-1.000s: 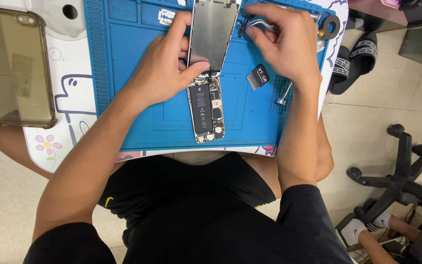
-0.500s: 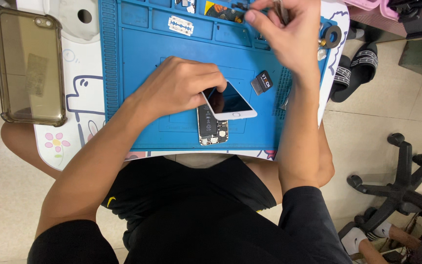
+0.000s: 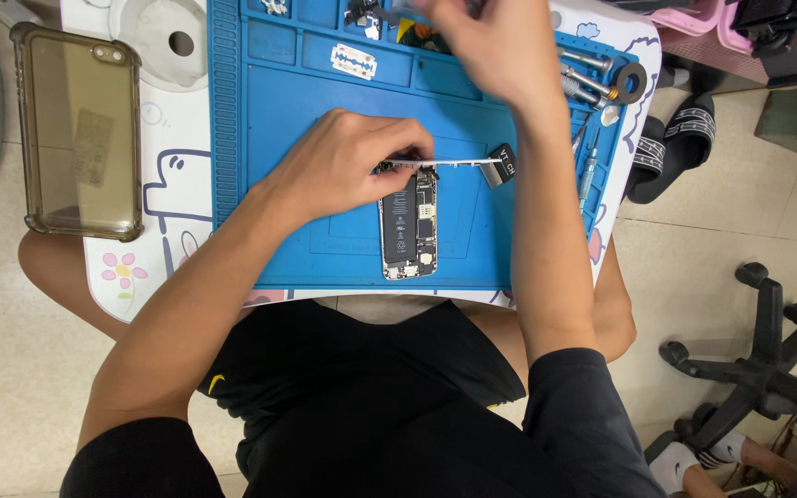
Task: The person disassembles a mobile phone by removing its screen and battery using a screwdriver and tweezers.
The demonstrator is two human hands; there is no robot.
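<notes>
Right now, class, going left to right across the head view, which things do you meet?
Phone case → left hand → opened phone → right hand → screwdrivers → sandals → office chair.

A beige tiled floor point(image 3: 712, 249) is seen under even light. A black swivel chair base point(image 3: 767, 369) is positioned at the right, and black striped slippers point(image 3: 671, 143) are placed beside the white table point(image 3: 122, 249).
</notes>
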